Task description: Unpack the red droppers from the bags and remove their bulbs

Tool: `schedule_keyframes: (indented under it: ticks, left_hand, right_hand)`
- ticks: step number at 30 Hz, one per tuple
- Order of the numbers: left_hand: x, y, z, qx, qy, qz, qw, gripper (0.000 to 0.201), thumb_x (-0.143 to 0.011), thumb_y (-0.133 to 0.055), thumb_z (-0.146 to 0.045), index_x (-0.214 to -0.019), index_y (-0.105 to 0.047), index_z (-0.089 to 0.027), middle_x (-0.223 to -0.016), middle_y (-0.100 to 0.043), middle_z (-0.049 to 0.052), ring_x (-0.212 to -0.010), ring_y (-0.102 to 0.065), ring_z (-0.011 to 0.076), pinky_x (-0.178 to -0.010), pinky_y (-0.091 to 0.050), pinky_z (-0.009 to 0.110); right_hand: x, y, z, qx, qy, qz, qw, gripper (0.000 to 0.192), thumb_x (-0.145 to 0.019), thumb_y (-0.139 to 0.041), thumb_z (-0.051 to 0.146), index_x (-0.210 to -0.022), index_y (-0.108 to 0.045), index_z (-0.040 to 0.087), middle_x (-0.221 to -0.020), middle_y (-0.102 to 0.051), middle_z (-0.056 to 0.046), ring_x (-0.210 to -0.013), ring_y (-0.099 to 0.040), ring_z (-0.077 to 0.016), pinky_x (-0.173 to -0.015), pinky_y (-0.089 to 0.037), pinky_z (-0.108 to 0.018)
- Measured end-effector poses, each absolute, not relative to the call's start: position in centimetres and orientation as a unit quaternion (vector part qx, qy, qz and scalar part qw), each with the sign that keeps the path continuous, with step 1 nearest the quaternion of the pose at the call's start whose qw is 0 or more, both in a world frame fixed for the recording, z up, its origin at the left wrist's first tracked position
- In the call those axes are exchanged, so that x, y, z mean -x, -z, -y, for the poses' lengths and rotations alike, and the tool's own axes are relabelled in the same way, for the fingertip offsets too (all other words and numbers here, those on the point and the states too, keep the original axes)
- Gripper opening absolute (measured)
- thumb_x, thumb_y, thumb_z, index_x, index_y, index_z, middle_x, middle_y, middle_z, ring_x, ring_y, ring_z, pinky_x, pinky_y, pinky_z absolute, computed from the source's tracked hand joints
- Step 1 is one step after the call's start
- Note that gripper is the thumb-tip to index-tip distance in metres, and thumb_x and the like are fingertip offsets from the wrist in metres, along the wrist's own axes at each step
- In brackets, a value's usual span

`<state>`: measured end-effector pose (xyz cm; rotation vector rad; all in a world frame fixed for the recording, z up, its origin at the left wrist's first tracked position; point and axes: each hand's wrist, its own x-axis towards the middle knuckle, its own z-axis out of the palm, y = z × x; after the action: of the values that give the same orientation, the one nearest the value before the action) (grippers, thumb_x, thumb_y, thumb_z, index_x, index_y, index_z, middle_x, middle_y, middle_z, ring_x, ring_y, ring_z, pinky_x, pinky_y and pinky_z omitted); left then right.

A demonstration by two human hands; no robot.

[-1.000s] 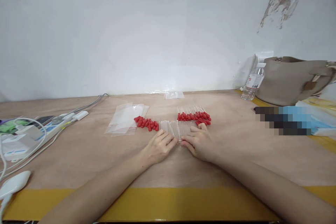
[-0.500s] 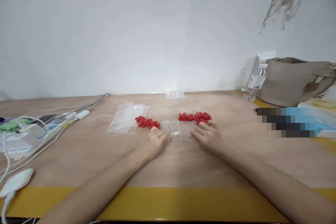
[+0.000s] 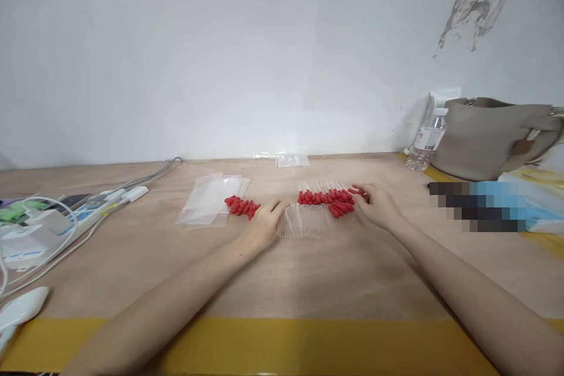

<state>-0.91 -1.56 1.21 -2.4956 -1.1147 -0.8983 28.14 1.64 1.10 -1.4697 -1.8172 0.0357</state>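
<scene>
Left hand point(image 3: 263, 224) resting at left end of clear plastic pipette tubes point(image 3: 308, 221) rowed on tan worktop point(image 3: 308, 282), fingers loosely apart; right hand point(image 3: 374, 204) touching assembled red-bulbed droppers point(image 3: 328, 195), finger closure unclear; loose red rubber bulbs point(image 3: 241, 205) beside clear bags point(image 3: 209, 200); many tubes uncapped.

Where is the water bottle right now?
The water bottle stands at the far right of the table in the head view, against the wall, just left of the beige bag.
</scene>
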Motion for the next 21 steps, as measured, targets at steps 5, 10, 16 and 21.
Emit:
schedule_keyframes:
  ticks: [5, 10, 16, 21]
  left_hand:
    - [-0.7, -1.3, 1.5, 0.883, 0.259, 0.372, 0.12, 0.016, -0.082, -0.039, -0.009, -0.087, -0.052, -0.016, -0.082, -0.055, 0.005, -0.075, -0.053, 0.0166, -0.067, -0.045, 0.028]
    - [-1.0, -1.2, 2.2, 0.897, 0.246, 0.356, 0.088, 0.014, -0.084, -0.044, -0.024, -0.081, -0.054, -0.015, -0.08, -0.055, 0.006, -0.075, -0.053, 0.0164, -0.069, -0.045, 0.028]
    - [-0.7, -1.4, 3.1, 0.902, 0.243, 0.351, 0.062, 0.031, -0.082, -0.046, -0.042, -0.088, -0.057, -0.014, -0.088, -0.055, 0.009, -0.084, -0.053, 0.0192, -0.075, -0.045, 0.032]
    - [-0.1, -1.5, 3.6, 0.908, 0.234, 0.34, 0.071, 0.042, -0.077, -0.05, -0.049, -0.104, -0.056, -0.017, -0.108, -0.053, 0.01, -0.101, -0.047, 0.0248, -0.087, -0.038, 0.041]
  right_hand:
    - [-28.9, -1.1, -2.0, 0.609, -0.112, 0.66, 0.427, 0.022, -0.067, -0.058, 0.031, -0.08, -0.059, 0.014, -0.071, -0.063, -0.005, -0.057, -0.055, -0.0126, -0.055, -0.042, -0.024]
    - [-30.1, -0.4, -2.7, 0.632, -0.197, 0.632, 0.402, 0.017, -0.063, -0.06, 0.032, -0.067, -0.06, 0.016, -0.063, -0.064, -0.003, -0.057, -0.056, -0.0127, -0.051, -0.041, -0.021]
    - [-30.5, 0.2, -2.9, 0.659, -0.255, 0.608, 0.362, 0.014, -0.06, -0.062, 0.029, -0.064, -0.059, 0.015, -0.053, -0.061, -0.003, -0.047, -0.054, -0.0114, -0.042, -0.038, -0.02]
    - [-30.4, 0.6, -3.0, 0.661, -0.25, 0.613, 0.353, 0.017, -0.059, -0.064, 0.03, -0.065, -0.06, 0.015, -0.051, -0.06, -0.001, -0.042, -0.051, -0.0099, -0.038, -0.035, -0.018]
